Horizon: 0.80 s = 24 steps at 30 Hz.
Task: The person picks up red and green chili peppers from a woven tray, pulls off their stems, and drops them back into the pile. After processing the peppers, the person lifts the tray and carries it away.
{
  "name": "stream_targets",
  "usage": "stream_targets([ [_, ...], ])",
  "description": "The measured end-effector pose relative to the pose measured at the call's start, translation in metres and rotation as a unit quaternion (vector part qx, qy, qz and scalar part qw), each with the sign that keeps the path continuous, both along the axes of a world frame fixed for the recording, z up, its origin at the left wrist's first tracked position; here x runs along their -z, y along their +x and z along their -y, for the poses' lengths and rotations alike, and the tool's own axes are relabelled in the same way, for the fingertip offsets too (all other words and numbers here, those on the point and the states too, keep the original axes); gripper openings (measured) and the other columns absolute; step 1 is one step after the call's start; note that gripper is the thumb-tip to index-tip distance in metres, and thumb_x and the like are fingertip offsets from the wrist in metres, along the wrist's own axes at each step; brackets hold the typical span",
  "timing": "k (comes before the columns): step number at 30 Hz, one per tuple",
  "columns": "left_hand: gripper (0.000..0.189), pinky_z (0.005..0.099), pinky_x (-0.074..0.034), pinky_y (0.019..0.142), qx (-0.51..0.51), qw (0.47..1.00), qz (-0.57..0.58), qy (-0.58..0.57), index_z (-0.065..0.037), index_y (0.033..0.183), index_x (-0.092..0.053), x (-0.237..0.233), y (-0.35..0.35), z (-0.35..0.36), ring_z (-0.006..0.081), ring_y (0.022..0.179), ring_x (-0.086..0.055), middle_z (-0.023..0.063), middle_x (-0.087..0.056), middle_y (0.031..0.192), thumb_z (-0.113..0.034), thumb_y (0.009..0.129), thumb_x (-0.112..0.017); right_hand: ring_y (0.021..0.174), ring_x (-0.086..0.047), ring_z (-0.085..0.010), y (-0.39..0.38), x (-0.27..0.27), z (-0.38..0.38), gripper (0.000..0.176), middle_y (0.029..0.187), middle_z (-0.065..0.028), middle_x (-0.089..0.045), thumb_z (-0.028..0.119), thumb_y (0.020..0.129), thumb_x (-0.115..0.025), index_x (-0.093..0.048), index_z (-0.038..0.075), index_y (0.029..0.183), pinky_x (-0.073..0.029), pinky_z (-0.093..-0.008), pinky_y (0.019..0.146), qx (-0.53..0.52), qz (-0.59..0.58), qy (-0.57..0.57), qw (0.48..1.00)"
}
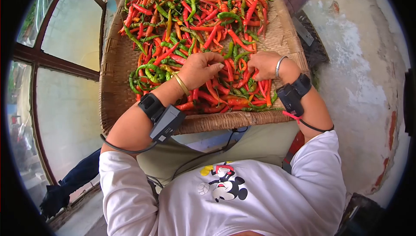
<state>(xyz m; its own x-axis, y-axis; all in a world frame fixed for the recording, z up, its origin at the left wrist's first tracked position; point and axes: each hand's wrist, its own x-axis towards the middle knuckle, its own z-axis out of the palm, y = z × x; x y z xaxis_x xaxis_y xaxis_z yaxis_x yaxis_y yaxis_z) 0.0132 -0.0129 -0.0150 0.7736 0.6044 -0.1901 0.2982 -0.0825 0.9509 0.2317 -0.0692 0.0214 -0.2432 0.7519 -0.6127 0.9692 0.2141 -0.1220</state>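
A shallow woven tray holds a thick heap of red and green chili peppers (208,28). My left hand (200,69), with a gold bangle at its wrist, is low over the front middle of the heap. Its thumb and fingers are drawn together, and whatever lies between them is hidden. To the right, my right hand (265,64), wearing a silver bangle, reaches down into the peppers. Its fingers are bent around a red chili pepper (255,74), partly covered by the hand. Curled green peppers (149,72) lie left of my left hand.
The woven tray (203,125) has a raised rim and sits over my knees. A framed window (71,24) stands on the left; a worn wall (355,71) is on the right. Black devices are strapped to both forearms, and a cable (203,151) crosses my lap.
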Motion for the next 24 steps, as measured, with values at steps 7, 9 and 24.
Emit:
stream_targets([
  [7,0.026,0.0216,-0.046,0.061,-0.004,1.0,0.011,0.003,0.005,0.102,-0.05,-0.001,-0.003,-0.002,0.0076,0.066,-0.054,0.0032,-0.057,0.078,-0.011,0.081,-0.053,0.092,-0.051,-0.0258,-0.007,0.021,0.013,0.019,0.091,-0.009,-0.054,0.007,0.067,-0.057,-0.061,0.008,0.085,-0.043,-0.0341,0.076,-0.077,0.125,0.118,0.982],
  [9,0.027,0.0215,-0.046,0.06,0.0,1.0,0.017,0.019,0.003,0.102,-0.051,-0.003,-0.003,-0.001,0.0076,0.065,-0.054,0.0026,-0.057,0.077,-0.013,0.081,-0.054,0.087,-0.054,-0.0272,-0.007,0.006,0.009,0.015,0.086,-0.0118,-0.057,0.009,0.068,-0.056,-0.06,0.008,0.082,-0.045,-0.0366,0.072,-0.039,0.098,0.12,0.987],
  [24,0.012,0.0183,-0.044,0.054,-0.028,0.99,0.119,-0.071,-0.001,0.087,-0.055,-0.011,-0.005,-0.004,0.0051,0.059,-0.053,0.0002,-0.056,0.069,-0.012,0.082,-0.053,0.063,-0.054,-0.0291,-0.047,-0.017,-0.015,0.023,0.067,-0.0154,-0.055,0.024,0.067,-0.061,-0.056,0.002,0.072,-0.041,-0.0357,0.057,0.052,-0.25,0.143,0.956],
])
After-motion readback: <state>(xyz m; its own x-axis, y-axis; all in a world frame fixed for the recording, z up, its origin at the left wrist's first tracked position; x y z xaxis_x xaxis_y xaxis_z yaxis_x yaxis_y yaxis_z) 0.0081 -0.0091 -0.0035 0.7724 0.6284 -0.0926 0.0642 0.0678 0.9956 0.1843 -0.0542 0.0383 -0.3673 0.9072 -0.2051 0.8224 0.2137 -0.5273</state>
